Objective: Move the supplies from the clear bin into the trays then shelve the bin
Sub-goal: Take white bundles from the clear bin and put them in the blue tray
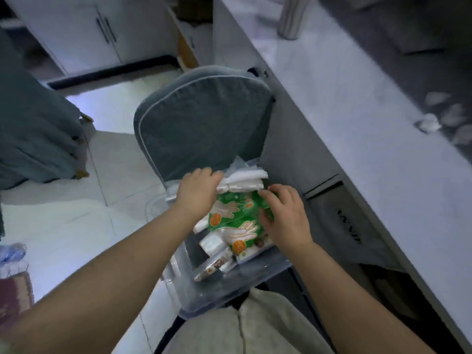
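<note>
The clear bin (224, 284) sits on a chair seat in front of me, low in the middle of the view. Inside lies a green packet printed with hands (237, 221), a bundle of white plastic bags (245, 181) at the far end, and several small silver wrapped packs (214, 264) near me. My left hand (198, 191) grips the white bundle at the bin's far left. My right hand (286, 218) has its fingers curled over the right edge of the green packet. No trays are visible.
A grey cushioned chair back (201, 121) rises just beyond the bin. A long pale counter (357, 111) runs along the right with a metal cup (293, 16) and crumpled white bits (431, 123). White cabinets (84, 29) stand at far left, tiled floor (76, 226) below.
</note>
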A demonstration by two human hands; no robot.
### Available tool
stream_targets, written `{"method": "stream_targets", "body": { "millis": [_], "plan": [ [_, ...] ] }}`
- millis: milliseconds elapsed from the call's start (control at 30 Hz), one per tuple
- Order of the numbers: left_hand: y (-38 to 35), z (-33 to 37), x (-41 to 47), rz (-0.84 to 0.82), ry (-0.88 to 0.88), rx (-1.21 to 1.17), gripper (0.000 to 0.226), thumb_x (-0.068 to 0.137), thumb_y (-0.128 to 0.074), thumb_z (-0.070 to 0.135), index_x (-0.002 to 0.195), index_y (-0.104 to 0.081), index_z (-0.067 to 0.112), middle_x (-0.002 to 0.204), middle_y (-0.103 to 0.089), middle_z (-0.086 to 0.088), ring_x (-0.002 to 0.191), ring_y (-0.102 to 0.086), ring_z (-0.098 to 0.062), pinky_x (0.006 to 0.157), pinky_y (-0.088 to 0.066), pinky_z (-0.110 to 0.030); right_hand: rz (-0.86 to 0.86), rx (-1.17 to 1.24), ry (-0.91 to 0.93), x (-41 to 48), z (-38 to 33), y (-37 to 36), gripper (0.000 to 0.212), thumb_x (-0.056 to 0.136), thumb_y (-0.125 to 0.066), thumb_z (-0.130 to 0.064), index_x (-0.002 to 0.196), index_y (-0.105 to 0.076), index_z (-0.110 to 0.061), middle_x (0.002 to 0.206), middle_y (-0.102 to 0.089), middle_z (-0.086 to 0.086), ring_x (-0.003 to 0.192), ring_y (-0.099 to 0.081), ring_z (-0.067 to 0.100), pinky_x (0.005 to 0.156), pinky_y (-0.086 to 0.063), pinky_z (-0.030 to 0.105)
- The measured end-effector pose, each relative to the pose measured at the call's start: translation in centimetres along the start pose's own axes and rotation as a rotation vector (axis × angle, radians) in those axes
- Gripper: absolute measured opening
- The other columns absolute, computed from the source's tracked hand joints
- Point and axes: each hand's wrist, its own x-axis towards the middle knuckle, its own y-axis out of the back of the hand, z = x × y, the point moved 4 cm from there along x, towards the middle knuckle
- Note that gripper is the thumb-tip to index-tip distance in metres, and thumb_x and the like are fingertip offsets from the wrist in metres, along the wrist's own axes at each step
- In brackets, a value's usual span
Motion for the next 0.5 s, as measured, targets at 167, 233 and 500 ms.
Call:
{"method": "stream_targets", "body": {
  "millis": [167,233,500],
  "plan": [
    [6.1,5.4,0.0,0.046,-0.216,0.109,0.041,0.082,-0.060,0.019,0.121,-0.050,0.017,0.110,-0.057,-0.009,0.098,-0.053,-0.031,0.071,-0.039,-0.037,0.093,-0.089,-0.187,-4.3,-0.7,6.2,0.038,0.066,-0.073,-0.006,0.103,-0.067,-0.009,0.103,-0.064,0.012,0.096,-0.058,0.035,0.077,-0.051,0.042],
    [7.5,8.7,-0.6,0.057,-0.319,0.129,0.040,0.083,-0.060,0.020,0.122,-0.050,0.017,0.111,-0.056,-0.009,0.100,-0.053,-0.030,0.072,-0.038,-0.037,0.132,-0.157,-0.241,-6.5,-0.5,8.5,0.036,0.064,-0.073,-0.005,0.100,-0.068,-0.009,0.101,-0.065,0.012,0.093,-0.059,0.036,0.074,-0.050,0.042],
    [10.4,25.2,-6.1,0.097,-0.723,0.081,0.037,0.081,-0.060,0.025,0.116,-0.050,0.017,0.111,-0.055,-0.006,0.101,-0.051,-0.030,0.071,-0.036,-0.036,0.270,-0.289,-0.542,-19.7,1.7,17.7,0.021,0.068,-0.068,-0.002,0.089,-0.066,-0.004,0.088,-0.064,0.014,0.079,-0.058,0.035,0.065,-0.050,0.041]
  ]
}}
